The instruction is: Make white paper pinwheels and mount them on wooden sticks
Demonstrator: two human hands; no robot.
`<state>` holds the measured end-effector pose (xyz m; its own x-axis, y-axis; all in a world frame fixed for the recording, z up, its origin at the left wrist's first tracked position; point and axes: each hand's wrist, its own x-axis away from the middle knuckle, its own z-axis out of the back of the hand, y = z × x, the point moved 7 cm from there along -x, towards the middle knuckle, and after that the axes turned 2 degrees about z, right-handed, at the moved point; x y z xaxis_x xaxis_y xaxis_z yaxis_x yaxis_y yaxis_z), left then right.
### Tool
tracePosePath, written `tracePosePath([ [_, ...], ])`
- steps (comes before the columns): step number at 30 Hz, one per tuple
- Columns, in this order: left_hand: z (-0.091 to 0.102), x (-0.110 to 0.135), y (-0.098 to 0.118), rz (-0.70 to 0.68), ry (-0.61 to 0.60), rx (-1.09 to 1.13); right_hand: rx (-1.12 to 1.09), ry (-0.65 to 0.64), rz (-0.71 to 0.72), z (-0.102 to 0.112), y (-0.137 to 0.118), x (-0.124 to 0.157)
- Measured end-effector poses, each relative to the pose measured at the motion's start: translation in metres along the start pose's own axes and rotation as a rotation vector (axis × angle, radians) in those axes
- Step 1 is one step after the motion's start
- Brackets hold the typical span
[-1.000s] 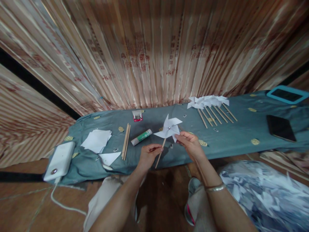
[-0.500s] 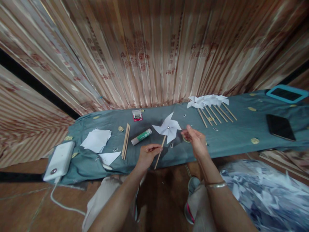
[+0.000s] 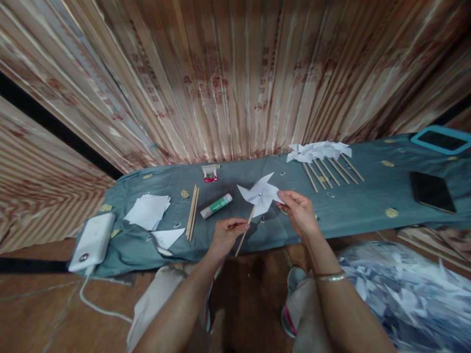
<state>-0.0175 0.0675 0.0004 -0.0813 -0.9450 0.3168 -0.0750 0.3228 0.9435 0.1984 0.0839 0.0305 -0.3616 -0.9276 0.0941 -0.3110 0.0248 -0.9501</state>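
My left hand [image 3: 226, 237] is closed in a pinch on the wooden stick of a white paper pinwheel [image 3: 259, 197], which it holds up over the near part of the table. A small pin shows at the pinwheel's centre. On the other side, my right hand [image 3: 299, 210] has its thumb and fingertips closed on the tip of the right blade. A green and white glue stick [image 3: 216, 206] lies left of the pinwheel. Beyond it stands an open small red box [image 3: 210, 173] with tiny metal pieces inside.
Several finished pinwheels [image 3: 319, 153] lie in a row at the back right. Loose sticks [image 3: 193, 213], square paper sheets [image 3: 147, 212], a folded paper triangle [image 3: 169, 238] and a white power bank [image 3: 92, 241] are at left. A dark phone [image 3: 432, 191] and blue-framed device [image 3: 441, 139] lie at right.
My right hand has moved in to the pinwheel and taken hold of a blade tip; before, it hovered just beside it. The pinwheel's head has shifted slightly right. My left hand keeps its grip.
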Motion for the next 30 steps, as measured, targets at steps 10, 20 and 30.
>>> tracePosePath([
  [10, 0.0, -0.001, 0.001, -0.001, 0.005, 0.023, 0.018, -0.105, -0.039, -0.008, -0.002, 0.007],
  [20, -0.002, -0.002, 0.001, -0.025, 0.001, 0.014, 0.006, -0.176, -0.115, -0.021, 0.003, 0.014],
  [30, -0.002, 0.0, 0.003, -0.029, 0.019, 0.025, 0.006, -0.24, -0.149, -0.03, 0.008, 0.019],
])
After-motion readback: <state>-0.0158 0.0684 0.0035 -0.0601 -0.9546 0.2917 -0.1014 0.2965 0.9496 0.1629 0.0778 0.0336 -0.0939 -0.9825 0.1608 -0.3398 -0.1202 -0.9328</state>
